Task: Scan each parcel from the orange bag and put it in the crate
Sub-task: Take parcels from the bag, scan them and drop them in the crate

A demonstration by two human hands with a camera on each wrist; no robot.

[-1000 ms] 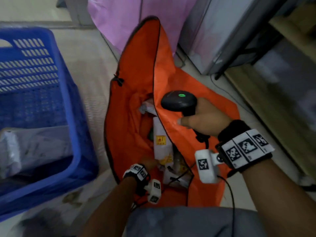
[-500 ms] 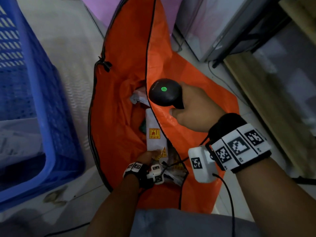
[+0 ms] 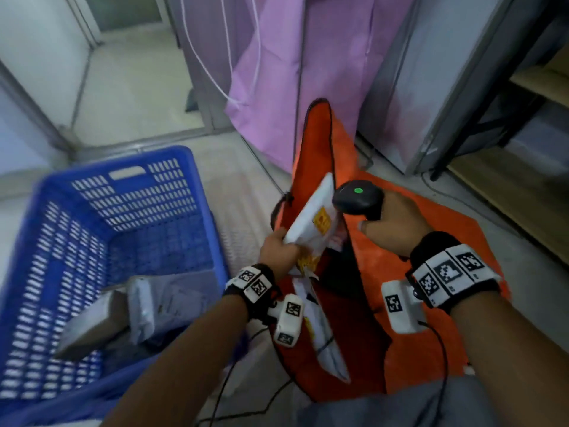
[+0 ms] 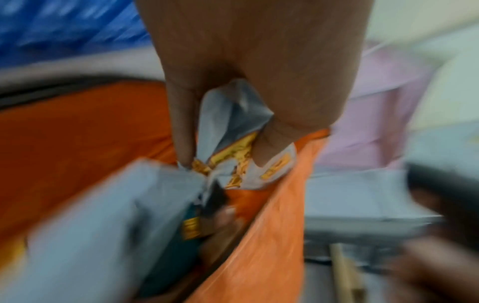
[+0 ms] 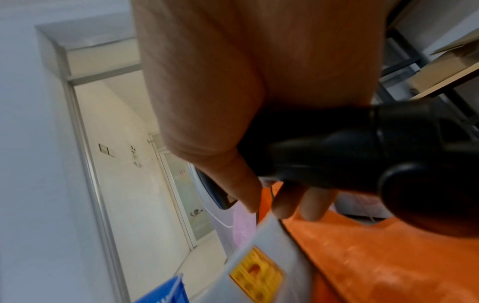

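My left hand grips the lower end of a white parcel with a yellow label, lifted out of the orange bag and tilted up to the right. The left wrist view shows my fingers and thumb pinching the crumpled white parcel. My right hand holds a black scanner with a green light, just right of the parcel's top. In the right wrist view the scanner sits above the parcel. The blue crate stands at the left with grey parcels inside.
More white parcels lie in the open bag. A purple cloth cover hangs behind the bag and a grey cabinet stands at the right. A scanner cable trails from my right wrist. A wooden shelf runs along the right.
My left hand took hold of the white parcel inside the bag and lifted it up out of the opening, toward the scanner. The view swung up, bringing the crate into sight.
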